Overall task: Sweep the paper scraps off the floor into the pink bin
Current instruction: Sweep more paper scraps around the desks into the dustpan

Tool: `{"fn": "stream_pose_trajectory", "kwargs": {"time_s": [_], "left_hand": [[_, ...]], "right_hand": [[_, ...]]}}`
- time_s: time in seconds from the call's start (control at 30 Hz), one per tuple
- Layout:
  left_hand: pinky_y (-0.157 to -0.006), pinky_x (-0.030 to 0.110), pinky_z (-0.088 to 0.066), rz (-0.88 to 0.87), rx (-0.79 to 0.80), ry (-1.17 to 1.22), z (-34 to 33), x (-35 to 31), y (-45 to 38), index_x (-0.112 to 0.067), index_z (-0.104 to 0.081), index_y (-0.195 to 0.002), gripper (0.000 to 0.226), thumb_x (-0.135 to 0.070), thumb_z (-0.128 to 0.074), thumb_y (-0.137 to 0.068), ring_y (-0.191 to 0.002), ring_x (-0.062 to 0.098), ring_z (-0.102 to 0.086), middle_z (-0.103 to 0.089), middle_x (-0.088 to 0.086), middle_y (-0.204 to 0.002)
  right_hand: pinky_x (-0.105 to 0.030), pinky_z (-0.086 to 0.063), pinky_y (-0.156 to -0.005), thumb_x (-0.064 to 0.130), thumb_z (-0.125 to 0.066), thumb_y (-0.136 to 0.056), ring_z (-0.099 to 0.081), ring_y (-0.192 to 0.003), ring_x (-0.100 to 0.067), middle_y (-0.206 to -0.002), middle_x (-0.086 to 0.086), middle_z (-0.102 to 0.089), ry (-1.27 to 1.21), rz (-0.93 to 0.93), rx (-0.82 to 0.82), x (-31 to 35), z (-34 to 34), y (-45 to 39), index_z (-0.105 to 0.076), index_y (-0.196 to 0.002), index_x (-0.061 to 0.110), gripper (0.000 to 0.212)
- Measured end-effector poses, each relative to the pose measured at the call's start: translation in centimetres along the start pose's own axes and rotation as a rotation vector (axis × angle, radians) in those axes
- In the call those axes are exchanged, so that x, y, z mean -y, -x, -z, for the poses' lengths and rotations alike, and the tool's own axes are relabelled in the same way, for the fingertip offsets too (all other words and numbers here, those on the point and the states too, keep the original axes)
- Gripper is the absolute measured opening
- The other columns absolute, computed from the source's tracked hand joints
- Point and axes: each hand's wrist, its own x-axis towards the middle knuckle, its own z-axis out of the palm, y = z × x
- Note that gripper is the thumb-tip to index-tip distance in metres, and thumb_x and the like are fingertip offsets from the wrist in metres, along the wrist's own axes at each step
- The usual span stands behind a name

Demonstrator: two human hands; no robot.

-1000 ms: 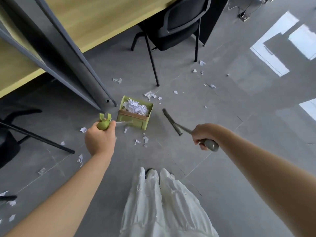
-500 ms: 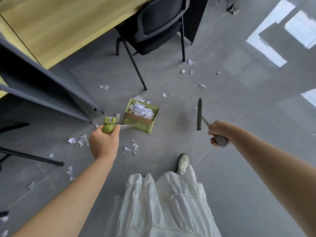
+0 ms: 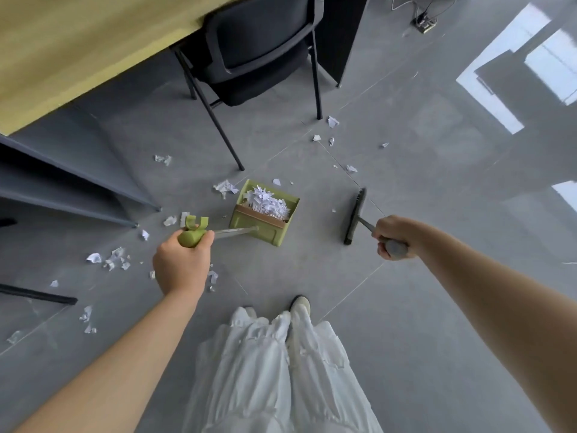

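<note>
Chair legs (image 3: 218, 126) crowd ahead; floor (image 3: 437, 214) rightward seems open — mostly.

One dustpan (image 3: 265, 214), one broom (image 3: 354, 217), one chair (image 3: 256, 48).

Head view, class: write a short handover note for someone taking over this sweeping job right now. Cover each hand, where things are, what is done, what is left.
Left hand grips the green handle of the dustpan, which stands on the floor holding a pile of scraps.
Right hand grips the broom, its head on the floor right of the dustpan, apart from it.
Done: one load is in the dustpan.
Left: loose scraps lie left of the dustpan, more beside the chair leg and farther out. No pink bin is in view; find it and empty the dustpan there.
</note>
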Motion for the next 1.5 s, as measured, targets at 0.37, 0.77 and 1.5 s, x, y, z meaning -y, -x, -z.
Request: {"fn": "stream_pose_trajectory", "kwargs": {"time_s": [0.37, 0.77, 1.5], "left_hand": [[-0.066, 0.030, -0.034, -0.027, 0.012, 0.054, -2.8, -6.9, -4.0, -0.014, -0.057, -0.069, 0.027, -0.031, -0.072, -0.082, -0.074, 0.031, -0.051, -0.056, 0.006, -0.069], [-0.064, 0.039, -0.047, -0.073, 0.022, 0.034, -4.9, -10.3, -10.0, -0.013, -0.057, -0.064, 0.031, -0.037, -0.072, -0.078, -0.070, 0.035, -0.054, -0.059, 0.007, -0.063], [-0.066, 0.035, -0.040, -0.012, 0.050, -0.024, -8.7, -13.9, -10.1, -0.011, -0.060, -0.072, 0.028, -0.035, -0.072, -0.082, -0.076, 0.036, -0.053, -0.059, 0.009, -0.071]], "right_hand": [[-0.021, -0.036, -0.041, 0.001, -0.042, -0.094, -0.044, -0.049, -0.021, -0.066, -0.009, -0.040, 0.178, 0.086, 0.097, 7.7, 1.0, -0.1, -0.041, -0.075, 0.004, 0.019], [-0.030, -0.044, -0.054, -0.001, -0.035, -0.089, -0.056, -0.065, -0.031, -0.066, -0.017, -0.050, 0.436, 0.102, -0.195, 14.3, 2.3, -3.5, -0.051, -0.089, -0.004, 0.016], [-0.032, -0.043, -0.053, 0.003, -0.036, -0.090, -0.056, -0.065, -0.030, -0.066, -0.017, -0.057, 0.569, 0.076, -0.210, 16.4, 7.2, -5.4, -0.049, -0.082, -0.002, 0.015]]}}
